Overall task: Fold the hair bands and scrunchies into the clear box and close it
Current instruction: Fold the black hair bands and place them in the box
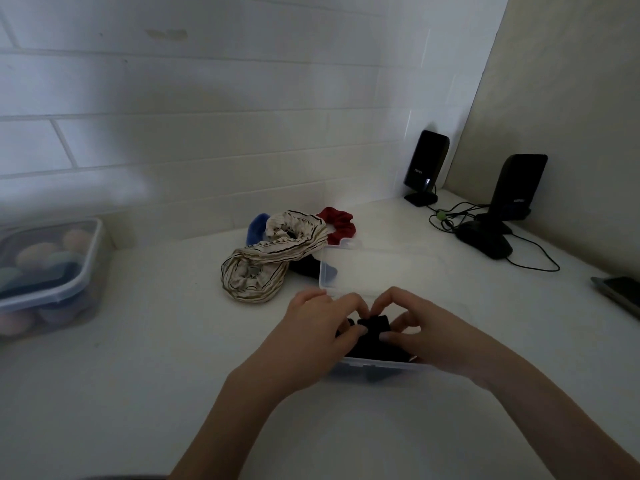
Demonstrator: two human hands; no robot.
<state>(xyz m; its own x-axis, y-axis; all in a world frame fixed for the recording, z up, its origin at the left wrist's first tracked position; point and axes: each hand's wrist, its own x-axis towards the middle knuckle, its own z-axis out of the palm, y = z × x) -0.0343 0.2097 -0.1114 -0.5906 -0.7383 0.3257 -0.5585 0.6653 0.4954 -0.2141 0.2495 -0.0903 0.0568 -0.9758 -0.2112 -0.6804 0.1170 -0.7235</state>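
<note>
Low centre of the frame, the left hand [313, 329] and right hand [420, 329] pinch a soft, light black hair band [372, 336] inside the open clear box [377, 370]; it likely squashes easily, best gripped at its folded ends.

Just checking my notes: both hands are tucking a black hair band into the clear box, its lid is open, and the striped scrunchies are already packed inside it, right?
Not quite. The head view shows the striped scrunchies lying on the counter behind the clear box, not inside. The rest holds: the left hand and right hand are tucking a black hair band into it, lid open.
</note>
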